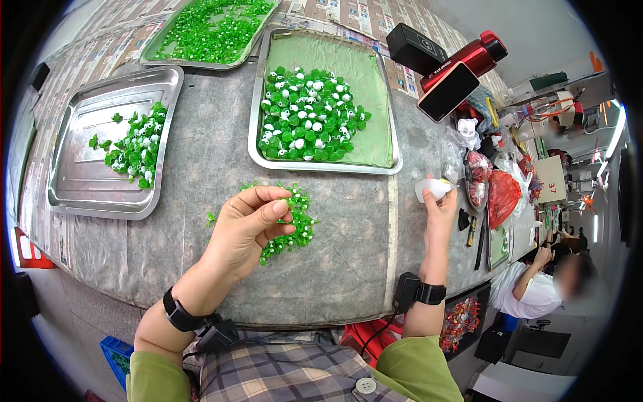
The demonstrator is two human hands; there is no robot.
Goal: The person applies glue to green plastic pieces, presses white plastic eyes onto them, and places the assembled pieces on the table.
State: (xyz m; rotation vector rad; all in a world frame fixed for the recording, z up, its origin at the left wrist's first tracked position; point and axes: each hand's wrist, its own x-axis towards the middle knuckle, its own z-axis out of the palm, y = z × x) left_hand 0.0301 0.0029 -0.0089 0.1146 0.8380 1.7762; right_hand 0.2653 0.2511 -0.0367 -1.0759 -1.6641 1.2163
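Over a loose pile of small green pieces with white spots (295, 231) on the grey table cover, my left hand (244, 228) is closed in a pinch. Thumb and forefinger meet; whatever lies between them is too small to tell from the green behind. My right hand (439, 211), farther right, grips a small white squeeze bottle (429, 189) with a bit of yellow near one end. Beyond the hands, a lined metal tray (372, 137) bears a heap of green and white bead-like pieces (311, 114). At left, a bare metal tray (84, 144) holds a smaller heap (140, 144).
A third tray of green pieces (211, 30) stands at the far left. Toward the far right are a black box (415, 48), a red flask (472, 57), a phone (449, 92) and plastic bags (504, 197). Another person (536, 291) sits at right.
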